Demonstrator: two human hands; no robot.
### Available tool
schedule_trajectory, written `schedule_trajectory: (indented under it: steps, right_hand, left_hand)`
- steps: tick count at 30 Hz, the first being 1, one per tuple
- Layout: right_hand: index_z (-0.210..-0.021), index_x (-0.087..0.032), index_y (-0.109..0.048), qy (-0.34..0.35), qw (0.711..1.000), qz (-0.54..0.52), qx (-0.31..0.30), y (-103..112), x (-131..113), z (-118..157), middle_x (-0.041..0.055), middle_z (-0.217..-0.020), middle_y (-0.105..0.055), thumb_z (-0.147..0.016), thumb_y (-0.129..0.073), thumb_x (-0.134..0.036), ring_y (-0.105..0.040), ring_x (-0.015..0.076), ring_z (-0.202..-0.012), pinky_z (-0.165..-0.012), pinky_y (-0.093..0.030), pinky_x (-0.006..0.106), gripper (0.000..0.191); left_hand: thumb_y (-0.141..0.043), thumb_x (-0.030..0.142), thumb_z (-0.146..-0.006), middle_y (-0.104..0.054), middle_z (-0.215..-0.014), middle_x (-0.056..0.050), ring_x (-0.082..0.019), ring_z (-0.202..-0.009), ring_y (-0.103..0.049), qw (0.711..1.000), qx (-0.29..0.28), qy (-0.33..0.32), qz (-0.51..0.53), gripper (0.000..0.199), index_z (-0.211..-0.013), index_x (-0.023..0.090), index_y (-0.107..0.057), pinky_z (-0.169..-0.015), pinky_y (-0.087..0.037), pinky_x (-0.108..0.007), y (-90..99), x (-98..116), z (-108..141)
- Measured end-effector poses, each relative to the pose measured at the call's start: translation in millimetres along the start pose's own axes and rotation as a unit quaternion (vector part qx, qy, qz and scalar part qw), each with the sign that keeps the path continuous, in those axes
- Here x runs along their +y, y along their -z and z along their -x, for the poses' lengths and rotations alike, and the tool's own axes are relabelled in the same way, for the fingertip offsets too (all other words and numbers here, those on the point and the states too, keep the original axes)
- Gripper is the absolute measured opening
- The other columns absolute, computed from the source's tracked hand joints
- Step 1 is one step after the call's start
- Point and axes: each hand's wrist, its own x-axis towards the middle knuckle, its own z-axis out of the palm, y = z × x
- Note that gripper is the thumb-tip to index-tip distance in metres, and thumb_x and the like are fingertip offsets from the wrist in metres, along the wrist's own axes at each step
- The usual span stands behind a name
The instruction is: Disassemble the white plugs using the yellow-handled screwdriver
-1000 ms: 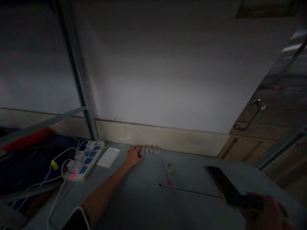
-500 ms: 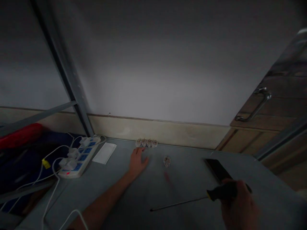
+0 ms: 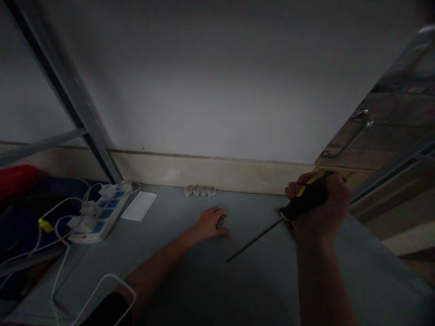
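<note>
We stand at a grey metal bench (image 3: 190, 276) against a white wall (image 3: 217, 81), with a steel upright (image 3: 70, 99) at left and a wooden door with a metal handle (image 3: 350, 138) at right. A white power strip (image 3: 98, 213) with plugged-in cables and a white paper slip (image 3: 139, 206) lie left of our hands. Our right hand (image 3: 317, 203) grips a yellow-and-black screwdriver (image 3: 306, 197), its shaft slanting down-left, tip near our left hand (image 3: 210, 223). That hand cups a small plug (image 3: 221, 222) on the bench. A row of plugs (image 3: 200, 190) sits along the wall.
</note>
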Motion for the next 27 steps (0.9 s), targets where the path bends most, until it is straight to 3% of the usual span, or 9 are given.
schedule_trajectory:
  steps: [4,8,14,20,27]
  right_hand:
    - [-0.06,-0.017,-0.055,0.03,0.999,-0.019,0.036,-15,0,4,-0.0024,-0.055,-0.051,-0.065,-0.06,-0.048,-0.047,0.0074,-0.042,-0.036,-0.036,0.019,0.032]
    - [-0.06,-0.017,-0.056,0.061,0.997,-0.002,0.045,-31,12,14,-0.0031,-0.053,-0.05,-0.071,-0.058,-0.047,-0.045,0.0077,-0.042,-0.037,-0.036,0.02,0.032]
    - [-0.058,-0.015,-0.059,0.062,0.997,0.017,0.052,-38,34,27,-0.0023,-0.053,-0.051,-0.072,-0.058,-0.039,-0.046,0.0084,-0.043,-0.038,-0.037,0.02,0.028]
    - [-0.061,-0.017,-0.056,0.04,0.998,-0.005,0.052,-41,40,22,-0.0026,-0.054,-0.052,-0.07,-0.057,-0.039,-0.046,0.0088,-0.043,-0.038,-0.036,0.021,0.024]
    - [-0.062,-0.018,-0.057,0.072,0.995,0.074,0.017,-37,38,24,-0.0017,-0.055,-0.05,-0.073,-0.05,-0.029,-0.046,0.0109,-0.047,-0.044,-0.039,0.025,0.017]
  left_hand:
    - [-0.087,0.046,-0.063,-0.058,-0.123,-0.011,-0.03,-0.113,-0.056,0.999,-0.029,-0.015,0.02,0.07,-0.12,0.019,-0.058,-0.101,-0.044,-0.039,4.1,-3,46]
    - [-0.087,0.042,-0.063,-0.054,-0.132,-0.01,-0.028,-0.121,-0.054,0.995,-0.064,-0.034,0.072,0.081,-0.132,0.021,-0.05,-0.103,-0.043,-0.036,13.4,-6,68]
    - [-0.08,0.031,-0.069,-0.056,-0.132,-0.007,-0.028,-0.124,-0.052,0.981,-0.12,-0.084,0.131,0.069,-0.131,0.023,-0.054,-0.106,-0.04,-0.037,32.6,-13,69]
    - [-0.075,0.013,-0.066,-0.054,-0.137,-0.007,-0.025,-0.127,-0.05,0.97,-0.153,-0.111,0.152,0.072,-0.134,0.024,-0.052,-0.109,-0.039,-0.035,38.1,-18,67]
    - [-0.083,0.026,-0.063,-0.062,-0.12,-0.006,-0.025,-0.112,-0.058,0.979,-0.119,-0.066,0.149,0.062,-0.12,0.022,-0.058,-0.098,-0.045,-0.033,35.4,-12,67]
